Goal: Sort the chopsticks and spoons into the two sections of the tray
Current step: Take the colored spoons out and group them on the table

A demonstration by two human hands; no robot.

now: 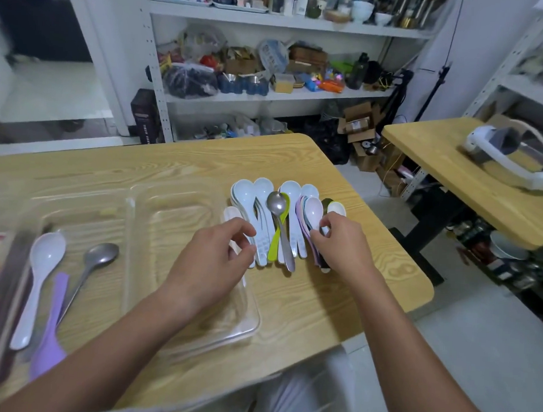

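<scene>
A clear two-section tray (253,317) lies on the wooden table. Its left section holds a white spoon (42,270), a metal spoon (101,254) and a purple spoon (51,330). A row of spoons (264,205) lies just right of the tray, mostly white, with a metal spoon (276,204) and a green spoon (274,246) on top. My left hand (205,265) hovers over the tray's right section and pinches the handle of a white spoon (232,213). My right hand (340,243) pinches a stack of pastel spoons (313,210). Dark chopsticks (1,303) lie blurred at the far left.
The table's right edge (417,265) runs close behind my right hand. A second table (446,173) with a white device stands to the right across a gap. Cluttered shelves (269,93) fill the wall beyond the table.
</scene>
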